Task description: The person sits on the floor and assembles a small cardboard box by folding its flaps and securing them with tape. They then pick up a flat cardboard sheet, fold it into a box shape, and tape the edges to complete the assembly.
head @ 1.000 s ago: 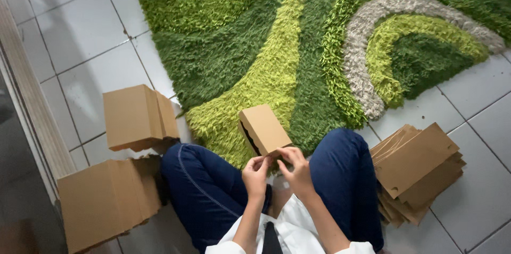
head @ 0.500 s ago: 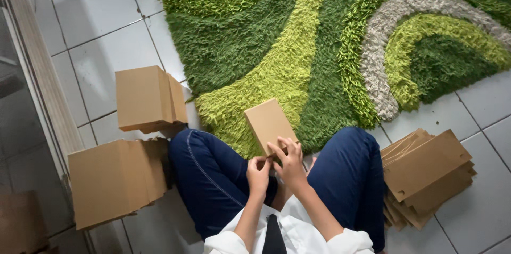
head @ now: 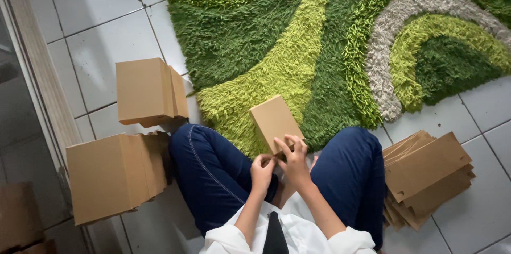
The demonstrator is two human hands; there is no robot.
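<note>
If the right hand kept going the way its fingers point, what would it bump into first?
The right hand already has its fingers on the small cardboard box, so likely that box; past it lies the green shaggy rug.

A shaggy green rug (head: 340,36) with lime and grey bands lies ahead of the hands on a pale tiled floor (head: 90,30). Two folded boxes (head: 146,92) (head: 114,174) stand to their left, one nearer, one farther. A stack of flat cardboard blanks (head: 426,171) lies to their right, beside the knee.
</note>
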